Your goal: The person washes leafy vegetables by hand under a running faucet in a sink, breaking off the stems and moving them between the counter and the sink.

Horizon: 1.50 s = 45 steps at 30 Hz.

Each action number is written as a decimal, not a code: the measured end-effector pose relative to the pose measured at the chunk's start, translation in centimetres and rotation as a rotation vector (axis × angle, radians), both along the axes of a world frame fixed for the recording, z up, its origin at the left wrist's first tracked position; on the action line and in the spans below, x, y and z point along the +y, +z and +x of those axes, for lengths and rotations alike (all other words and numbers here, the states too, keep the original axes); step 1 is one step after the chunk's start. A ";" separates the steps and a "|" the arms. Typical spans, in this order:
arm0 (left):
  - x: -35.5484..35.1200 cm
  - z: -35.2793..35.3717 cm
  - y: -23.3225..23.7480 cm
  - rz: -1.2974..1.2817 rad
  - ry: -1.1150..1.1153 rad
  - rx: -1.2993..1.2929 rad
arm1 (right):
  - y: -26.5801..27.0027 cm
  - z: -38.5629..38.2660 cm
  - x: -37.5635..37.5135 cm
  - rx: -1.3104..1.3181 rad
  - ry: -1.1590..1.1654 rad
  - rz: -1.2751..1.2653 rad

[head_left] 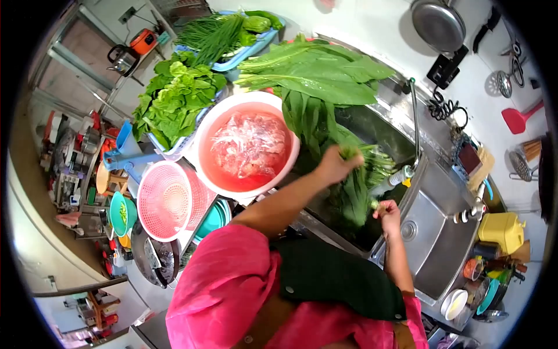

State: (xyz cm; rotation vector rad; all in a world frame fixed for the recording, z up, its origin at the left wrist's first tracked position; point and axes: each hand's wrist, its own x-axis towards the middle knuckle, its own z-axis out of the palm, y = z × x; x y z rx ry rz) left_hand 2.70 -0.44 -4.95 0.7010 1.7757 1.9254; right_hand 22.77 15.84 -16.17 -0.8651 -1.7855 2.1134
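Note:
Over the left sink basin, my left hand is closed round a bunch of leafy greens, whose long leaves hang down into the basin. My right hand is lower and to the right, its fingers pinched on a small pale green stem piece. More greens with pale stem ends lie in the basin between and behind my hands. Large broad leaves are heaped at the basin's back left edge. The faucet reaches over the basin beside the stems.
A white-rimmed bowl holds bagged meat in reddish water. Beside it are a basket of leafy greens, a blue basket of vegetables and a pink colander. The second metal basin is at the right.

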 end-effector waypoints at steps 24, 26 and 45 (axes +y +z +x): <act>11.8 0.5 -17.5 -0.265 -0.615 -0.230 | -4.6 -9.9 2.0 -0.101 -0.416 -0.426; 9.6 0.8 -12.9 -0.679 -0.546 0.140 | -4.4 -9.5 4.5 0.062 -0.442 -0.632; 10.6 2.7 -13.2 -0.456 -0.331 -0.295 | -10.8 -8.5 2.5 -0.142 0.283 0.559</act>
